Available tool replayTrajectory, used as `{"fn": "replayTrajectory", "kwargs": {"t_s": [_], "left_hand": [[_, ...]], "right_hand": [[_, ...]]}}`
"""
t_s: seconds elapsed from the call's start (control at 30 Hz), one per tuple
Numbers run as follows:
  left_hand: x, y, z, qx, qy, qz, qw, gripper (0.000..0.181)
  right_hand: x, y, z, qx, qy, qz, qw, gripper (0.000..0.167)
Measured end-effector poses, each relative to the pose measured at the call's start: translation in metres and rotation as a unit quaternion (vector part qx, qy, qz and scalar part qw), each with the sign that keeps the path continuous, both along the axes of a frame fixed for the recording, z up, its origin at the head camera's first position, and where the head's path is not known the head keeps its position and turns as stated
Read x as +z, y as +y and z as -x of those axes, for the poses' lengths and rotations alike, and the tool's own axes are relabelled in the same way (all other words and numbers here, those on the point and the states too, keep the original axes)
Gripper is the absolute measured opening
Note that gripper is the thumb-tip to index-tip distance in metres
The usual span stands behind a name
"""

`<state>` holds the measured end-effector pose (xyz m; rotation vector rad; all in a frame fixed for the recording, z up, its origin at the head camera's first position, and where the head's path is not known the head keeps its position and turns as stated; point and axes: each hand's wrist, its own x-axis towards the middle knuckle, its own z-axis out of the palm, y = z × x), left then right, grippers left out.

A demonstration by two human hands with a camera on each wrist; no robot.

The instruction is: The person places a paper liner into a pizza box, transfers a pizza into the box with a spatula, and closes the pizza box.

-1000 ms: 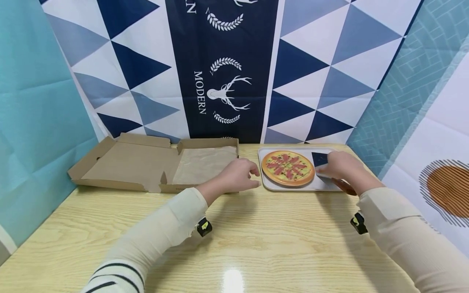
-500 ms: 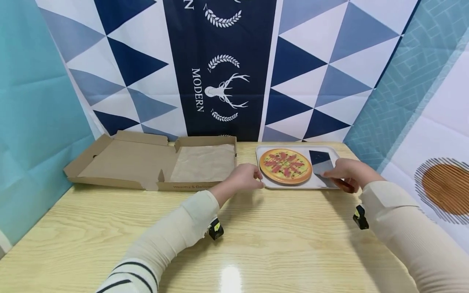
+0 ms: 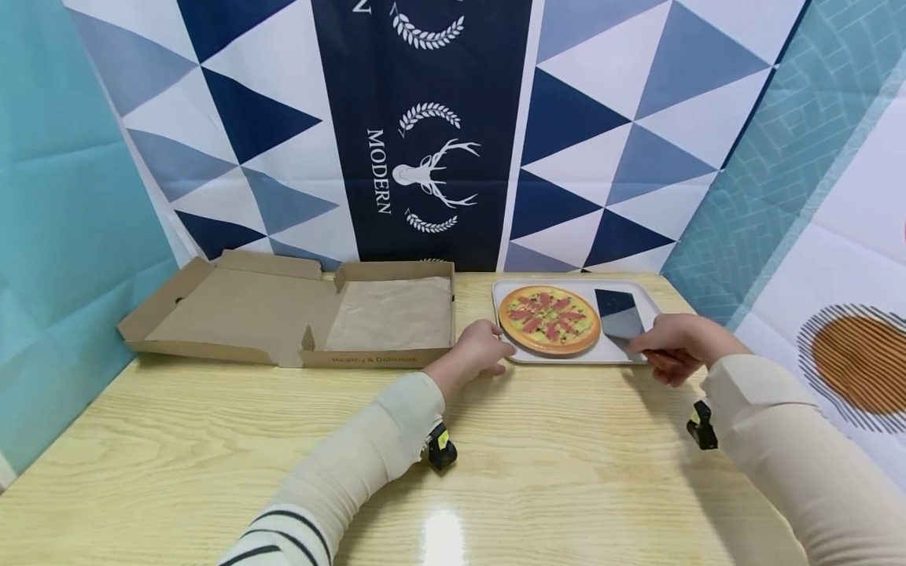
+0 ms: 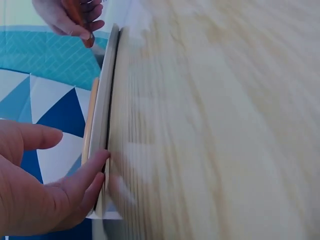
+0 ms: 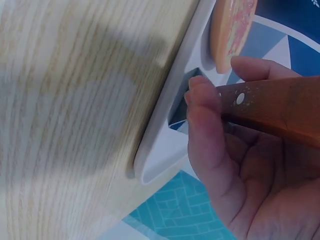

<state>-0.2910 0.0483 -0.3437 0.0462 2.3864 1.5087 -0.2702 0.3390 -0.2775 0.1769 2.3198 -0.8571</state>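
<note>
Head view's pretty bright and clear, light seemingly from above: blown-out glare patch on the table [image 3: 566, 456] near the bottom edge, soft shadows under the sleeves [image 3: 771, 432]. Wrist views are dimmer and softer, left one hazy with smeary grain, right one with blurry-edged shadows.

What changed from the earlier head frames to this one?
The left hand moved rightward to the near left corner of the tray and now touches its edge. The right hand, reaching over the spatula a second ago, now grips its brown handle. The pizza, tray and open box stayed as they were.
</note>
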Motion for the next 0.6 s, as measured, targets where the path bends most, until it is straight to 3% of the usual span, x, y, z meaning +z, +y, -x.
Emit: {"fn": "replayTrajectory", "kwargs": {"t_s": [0.13,0.23,0.43,0.53,0.6], "left_hand": [[-0.001,0.007,0.001,0.053,-0.034,-0.078,0.9949,0.060],[-0.001,0.010,0.002,0.077,-0.040,-0.108,0.9904,0.065],[-0.004,0.015,0.009,0.100,-0.059,-0.122,0.9858,0.068],[-0.005,0.016,0.015,0.106,-0.064,-0.102,0.9871,0.066],[-0.006,0.018,0.019,0.106,-0.064,-0.085,0.9886,0.059]], "right_hand": [[-0.002,-0.002,0.000,-0.013,0.007,0.004,0.9999,0.045],[-0.003,-0.002,0.000,-0.014,0.012,-0.009,0.9998,0.042],[-0.008,0.001,0.000,-0.008,0.007,-0.029,0.9995,0.033],[-0.009,0.004,-0.001,-0.012,0.005,-0.026,0.9996,0.025],[-0.009,0.006,-0.001,-0.020,0.000,-0.028,0.9994,0.031]]}}
